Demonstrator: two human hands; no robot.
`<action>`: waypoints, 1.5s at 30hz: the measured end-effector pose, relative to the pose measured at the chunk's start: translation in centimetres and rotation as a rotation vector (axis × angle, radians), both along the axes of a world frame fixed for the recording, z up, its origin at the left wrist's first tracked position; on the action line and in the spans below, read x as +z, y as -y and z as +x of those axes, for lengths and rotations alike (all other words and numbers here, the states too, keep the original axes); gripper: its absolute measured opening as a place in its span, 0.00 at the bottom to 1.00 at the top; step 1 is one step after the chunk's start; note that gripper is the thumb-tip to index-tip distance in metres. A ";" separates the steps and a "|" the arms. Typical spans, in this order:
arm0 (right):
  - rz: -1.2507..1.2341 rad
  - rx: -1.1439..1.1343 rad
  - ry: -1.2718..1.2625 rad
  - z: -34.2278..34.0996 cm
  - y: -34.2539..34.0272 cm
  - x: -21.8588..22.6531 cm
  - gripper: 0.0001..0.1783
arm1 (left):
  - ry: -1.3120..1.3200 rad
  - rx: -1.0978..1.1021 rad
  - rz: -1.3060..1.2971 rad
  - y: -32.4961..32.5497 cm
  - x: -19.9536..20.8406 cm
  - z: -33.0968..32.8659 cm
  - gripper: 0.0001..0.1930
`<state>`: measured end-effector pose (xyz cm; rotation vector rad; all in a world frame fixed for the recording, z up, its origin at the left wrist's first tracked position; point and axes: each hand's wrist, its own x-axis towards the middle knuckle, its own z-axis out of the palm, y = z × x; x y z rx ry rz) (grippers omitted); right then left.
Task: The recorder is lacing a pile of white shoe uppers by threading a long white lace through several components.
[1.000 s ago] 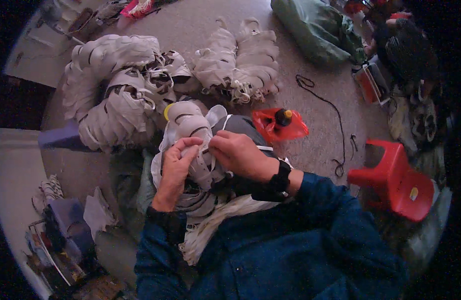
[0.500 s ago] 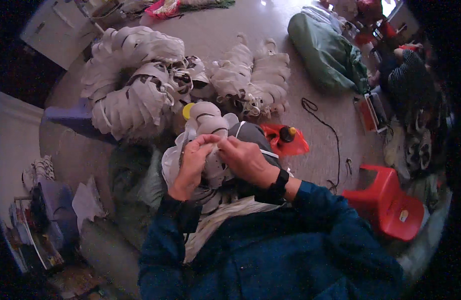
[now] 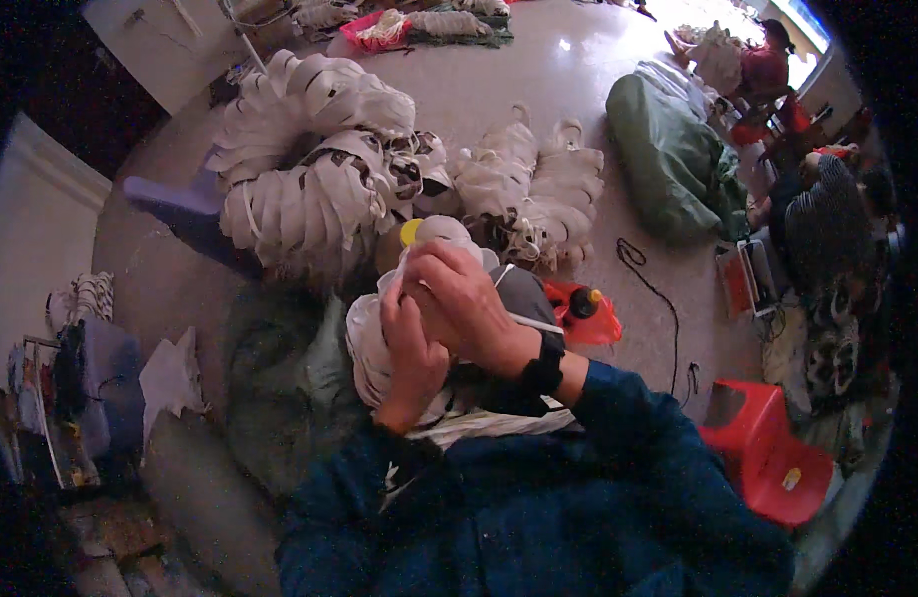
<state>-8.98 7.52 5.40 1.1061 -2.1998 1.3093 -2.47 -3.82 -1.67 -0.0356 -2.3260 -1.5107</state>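
Hands grip white bundle near red tray.

We have one view, a wide fisheye worn on the head, looking steeply down from close above our left hand and right hand; the tiled floor curves away toward the upper rim.

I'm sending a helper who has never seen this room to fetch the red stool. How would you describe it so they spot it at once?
Start from the person's right hand, working on a white bundle in the lap, and look along the pale floor to the person's lower right. There stands the red stool, past a thin black cord. Unlike the small red tray near the hands, it is a blocky plastic seat with legs.
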 end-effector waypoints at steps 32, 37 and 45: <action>-0.498 -0.449 0.309 -2.8 -15.4 6.0 0.13 | 0.514 -0.202 0.454 1.3 3.6 0.2 0.11; -0.824 -0.389 0.637 -1.3 -20.0 0.2 0.13 | 0.429 -0.110 0.062 0.8 3.5 -0.9 0.09; -0.061 -0.590 0.522 -0.4 -22.5 -10.1 0.10 | 0.091 -0.086 -0.269 1.4 4.0 -2.6 0.06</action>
